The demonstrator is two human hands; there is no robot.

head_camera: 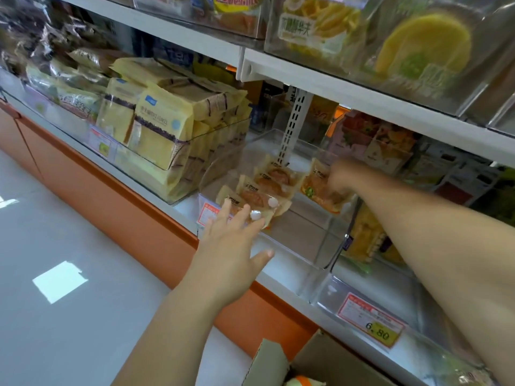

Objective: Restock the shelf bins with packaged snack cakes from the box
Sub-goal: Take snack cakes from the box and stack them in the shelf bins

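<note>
Packaged snack cakes in clear wrappers (pixel 264 188) stand in a row inside the transparent plastic shelf bin (pixel 306 246). The left grip (pixel 228 240) is released, its straight fingers at the front packet. Deeper in the bin the blurred right grip (pixel 341 176) grasps an orange-labelled packet (pixel 317 190). A brown cardboard box (pixel 328 360) sits below.

Right hand (pixel 341 176) is motion-blurred; I can't read its grip at the orange packet (pixel 320 190). Cardboard box (pixel 328 363) is cut off by the bottom edge, contents mostly unseen. Price tag (pixel 370 320) fine print is illegible to me.
</note>
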